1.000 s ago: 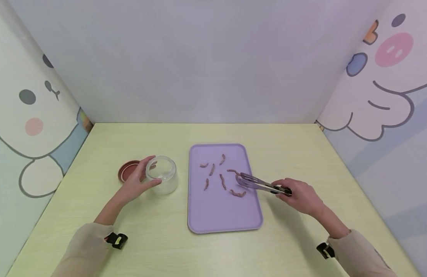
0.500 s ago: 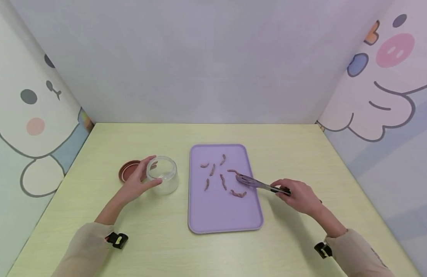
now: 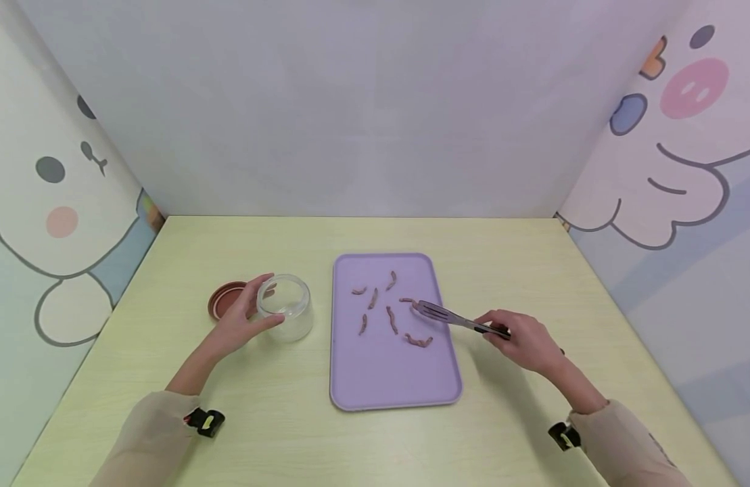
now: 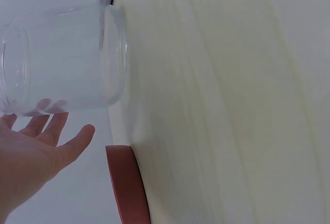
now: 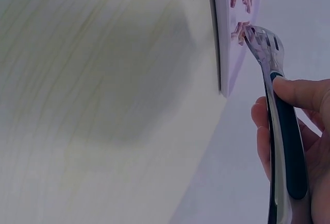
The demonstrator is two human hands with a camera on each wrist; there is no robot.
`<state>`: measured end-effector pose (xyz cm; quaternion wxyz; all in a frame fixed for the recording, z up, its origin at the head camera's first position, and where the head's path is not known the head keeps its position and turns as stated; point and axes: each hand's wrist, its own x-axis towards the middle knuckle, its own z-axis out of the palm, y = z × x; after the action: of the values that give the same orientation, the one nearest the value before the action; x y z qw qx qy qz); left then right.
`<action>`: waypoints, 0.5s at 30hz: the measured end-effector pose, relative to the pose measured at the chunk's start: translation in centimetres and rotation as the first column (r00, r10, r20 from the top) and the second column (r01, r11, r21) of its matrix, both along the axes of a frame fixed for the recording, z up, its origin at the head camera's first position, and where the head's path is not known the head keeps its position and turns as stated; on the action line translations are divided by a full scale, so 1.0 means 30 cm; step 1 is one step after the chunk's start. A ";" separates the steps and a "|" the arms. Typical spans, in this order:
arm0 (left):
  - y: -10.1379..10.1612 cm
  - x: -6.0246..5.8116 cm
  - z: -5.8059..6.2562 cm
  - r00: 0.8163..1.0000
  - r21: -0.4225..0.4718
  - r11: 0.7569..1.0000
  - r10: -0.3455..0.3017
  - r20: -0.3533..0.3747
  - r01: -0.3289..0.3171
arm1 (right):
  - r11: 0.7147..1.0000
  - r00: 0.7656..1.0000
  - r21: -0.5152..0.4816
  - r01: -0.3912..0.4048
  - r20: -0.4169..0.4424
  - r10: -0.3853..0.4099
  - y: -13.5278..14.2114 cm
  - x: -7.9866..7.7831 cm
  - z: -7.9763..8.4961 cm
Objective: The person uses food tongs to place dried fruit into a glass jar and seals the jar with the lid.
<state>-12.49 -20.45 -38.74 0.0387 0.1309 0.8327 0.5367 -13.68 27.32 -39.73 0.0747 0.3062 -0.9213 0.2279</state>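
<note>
My left hand (image 3: pixel 235 328) holds a clear glass jar (image 3: pixel 297 323) around its side, thumb at the front and fingers behind. The jar (image 4: pixel 64 62) stands upright on the table, its mouth uncovered. Metal tongs (image 3: pixel 456 319) with dark grips are in my right hand (image 3: pixel 525 341), which squeezes their arms together. Their tips are closed over one end of a thin brown, meat-like strip (image 3: pixel 406 299) above the right side of a purple tray (image 3: pixel 393 379). Several similar strips lie scattered on the tray, such as a curved strip (image 3: pixel 418 341) near the tongs.
A reddish-brown round lid (image 3: pixel 221 302) lies on the table left of the jar, partly behind my left hand. The pale yellow wooden table (image 3: pixel 277 433) is bordered by a plain back wall (image 3: pixel 362 122) and side walls with cartoon prints.
The tongs' arms have come together over the strip, and their tips have risen slightly. The left hand and jar stay in place.
</note>
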 end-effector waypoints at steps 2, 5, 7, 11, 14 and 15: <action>-0.007 -0.008 -0.016 1.000 0.010 1.000 -0.003 0.000 0.003 | 1.000 1.000 -0.010 -0.003 -0.001 0.003 -0.002 -0.003 0.004; -0.021 -0.022 -0.051 1.000 0.015 1.000 -0.003 0.003 0.003 | 1.000 1.000 -0.027 -0.009 -0.003 0.008 -0.008 -0.009 0.012; -0.030 -0.030 -0.070 1.000 0.016 1.000 -0.003 0.003 0.003 | 0.999 1.000 -0.033 -0.012 -0.006 0.012 -0.014 -0.013 0.017; -0.034 -0.035 -0.086 1.000 0.012 1.000 -0.002 -0.006 0.002 | 0.999 1.000 -0.046 -0.023 -0.012 0.023 -0.032 -0.020 0.030; -0.033 -0.034 -0.084 1.000 0.012 1.000 -0.003 -0.011 0.003 | 0.997 0.999 -0.064 -0.040 -0.007 0.039 -0.051 -0.023 0.039; -0.032 -0.033 -0.083 1.000 0.012 1.000 -0.003 -0.011 0.003 | 0.997 0.999 -0.070 -0.045 -0.005 0.045 -0.058 -0.024 0.042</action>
<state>-13.50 -21.42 -41.23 0.0342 0.1352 0.8293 0.5411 -14.40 25.59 -38.47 0.0817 0.3244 -0.9055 0.2610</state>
